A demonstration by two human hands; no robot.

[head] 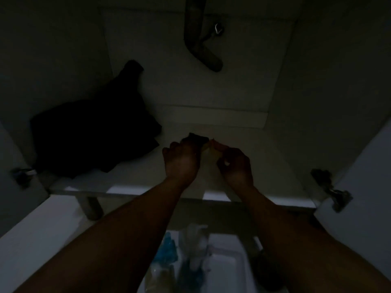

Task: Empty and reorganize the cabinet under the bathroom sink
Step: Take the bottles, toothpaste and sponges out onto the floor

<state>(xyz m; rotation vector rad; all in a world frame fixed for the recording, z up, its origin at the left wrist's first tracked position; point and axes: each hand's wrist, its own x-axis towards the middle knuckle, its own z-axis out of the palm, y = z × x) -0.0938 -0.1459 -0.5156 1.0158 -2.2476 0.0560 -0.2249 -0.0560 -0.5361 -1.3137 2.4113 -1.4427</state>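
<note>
Both my arms reach into the dim under-sink cabinet, over its white floor (pixel 243 144). My left hand (pixel 182 159) is curled around a small dark object (pixel 197 137) that sticks out past its fingers. My right hand (pixel 234 163) pinches a small orange piece (pixel 219 145) right beside that object. The two hands almost touch above the middle of the cabinet floor. The light is too low to tell what the small things are.
A black cloth or bag (pixel 95 132) slumps in the cabinet's left half. A grey drain pipe (pixel 201 37) hangs from the top. Open doors with hinges (pixel 332 191) stand at both sides. A white bin (pixel 224 265) with bottles and blue items sits on the floor below.
</note>
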